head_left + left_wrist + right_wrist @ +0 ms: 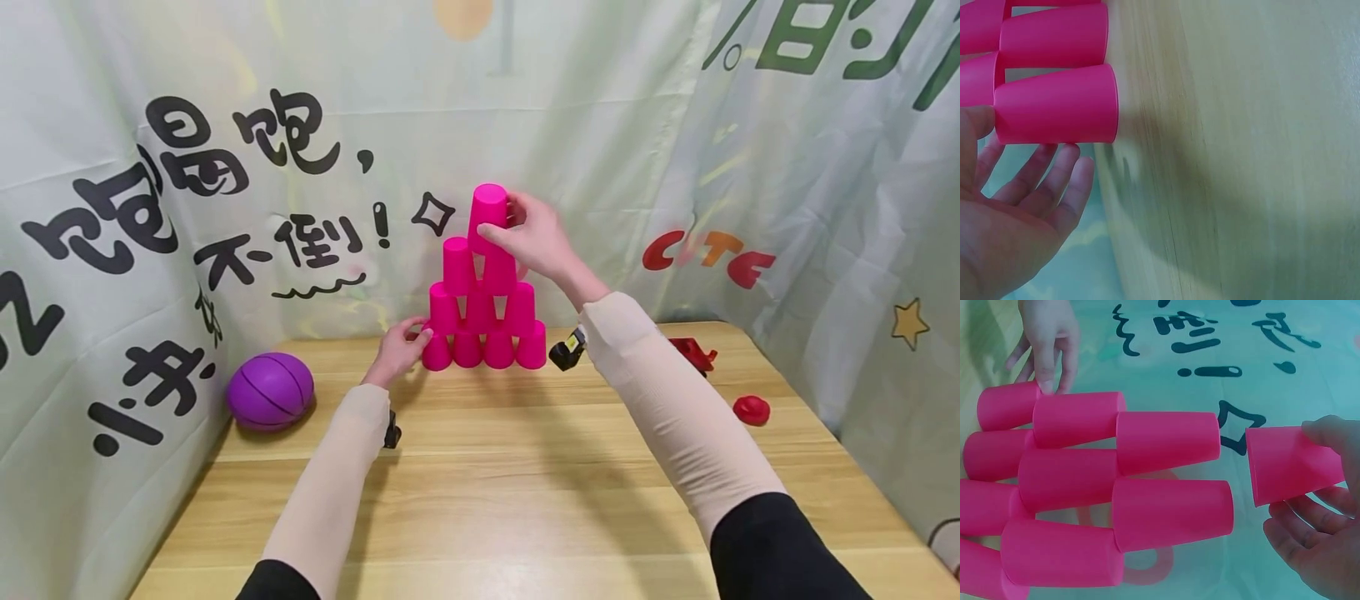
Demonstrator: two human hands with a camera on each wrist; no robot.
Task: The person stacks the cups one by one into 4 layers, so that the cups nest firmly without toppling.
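A pyramid of upside-down pink cups stands on the table, with several in the bottom row, three in the middle row (480, 310) and two in the upper row (1168, 440). Above them, my right hand (542, 237) holds another upside-down pink cup (1285, 461) between thumb and fingers. A gap shows between that cup's rim and the two cups under it in the right wrist view. My left hand (396, 354) is at the left end of the bottom row. Its thumb and loosely bent fingers touch the end cup (1060, 106).
A purple ball (270, 392) sits on the wooden table (480, 500) at the left. Two red objects, one crumpled-looking (693, 356) and one small and round (752, 410), lie at the right. A printed cloth (600, 125) hangs behind and at both sides.
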